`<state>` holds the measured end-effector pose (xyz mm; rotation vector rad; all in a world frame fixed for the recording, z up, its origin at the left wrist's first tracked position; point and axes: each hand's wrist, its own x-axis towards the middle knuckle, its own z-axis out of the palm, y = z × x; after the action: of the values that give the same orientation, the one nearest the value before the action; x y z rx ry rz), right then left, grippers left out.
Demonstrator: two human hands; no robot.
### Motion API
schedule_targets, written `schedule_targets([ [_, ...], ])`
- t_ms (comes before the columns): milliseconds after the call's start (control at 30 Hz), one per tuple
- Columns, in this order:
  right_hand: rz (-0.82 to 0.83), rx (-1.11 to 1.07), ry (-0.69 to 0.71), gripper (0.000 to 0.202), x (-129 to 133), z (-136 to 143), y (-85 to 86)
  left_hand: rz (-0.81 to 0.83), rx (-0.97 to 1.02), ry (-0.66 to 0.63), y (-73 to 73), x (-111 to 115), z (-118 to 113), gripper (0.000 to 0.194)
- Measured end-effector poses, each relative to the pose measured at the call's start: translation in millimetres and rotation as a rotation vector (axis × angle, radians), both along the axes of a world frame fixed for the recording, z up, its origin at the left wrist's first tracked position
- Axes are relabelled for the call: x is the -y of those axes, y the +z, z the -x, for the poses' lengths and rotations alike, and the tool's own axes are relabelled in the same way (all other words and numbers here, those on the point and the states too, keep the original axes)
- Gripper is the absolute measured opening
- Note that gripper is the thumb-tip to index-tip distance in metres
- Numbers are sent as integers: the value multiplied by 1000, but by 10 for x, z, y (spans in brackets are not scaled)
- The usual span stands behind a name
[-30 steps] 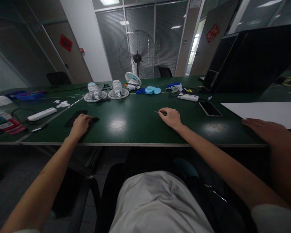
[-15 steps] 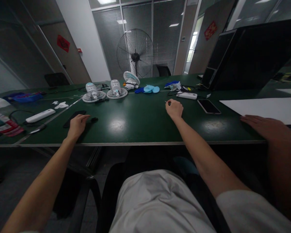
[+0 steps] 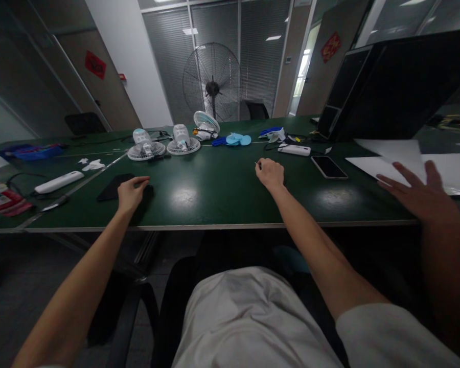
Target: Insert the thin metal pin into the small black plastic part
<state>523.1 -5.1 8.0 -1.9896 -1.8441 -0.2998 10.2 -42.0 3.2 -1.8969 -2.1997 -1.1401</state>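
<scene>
My left hand (image 3: 131,191) lies on the green table (image 3: 214,204) near its front edge, fingers curled over a small black object (image 3: 145,194) that it mostly hides. A flat black pad (image 3: 110,187) lies just left of that hand. My right hand (image 3: 270,174) rests on the table's middle, closed around a thin pointed tool (image 3: 257,164) whose tip sticks out to the left. A dark phone (image 3: 328,167) lies right of this hand.
Small desk fans (image 3: 145,149) (image 3: 182,145) (image 3: 206,122) and blue fan blades (image 3: 237,139) stand at the back. A white bar (image 3: 294,150) and another (image 3: 58,181) lie on the table. Another person's hand (image 3: 419,197) lifts white paper (image 3: 400,153) at right, below a big black panel (image 3: 398,87).
My right hand moved away from me across the table with the thin tool. My left hand slid over the small black object. The other person's hand rose, lifting a sheet of paper.
</scene>
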Motion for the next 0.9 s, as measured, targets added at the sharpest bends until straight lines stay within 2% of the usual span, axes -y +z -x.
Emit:
schedule_targets([
  [133,30,0,30,38,15,9,19,1,-56,-41,-10,-33,-94,33],
  [367,52,-15,40,38,41,4,60,-54,-102,-44,-26,-16,-84,30],
  [733,31,-3,23,36,16,6,27,-34,152,44,-8,95,-42,31],
  [900,41,-9,42,36,13,-6,24,14,174,78,-7,96,-23,32],
])
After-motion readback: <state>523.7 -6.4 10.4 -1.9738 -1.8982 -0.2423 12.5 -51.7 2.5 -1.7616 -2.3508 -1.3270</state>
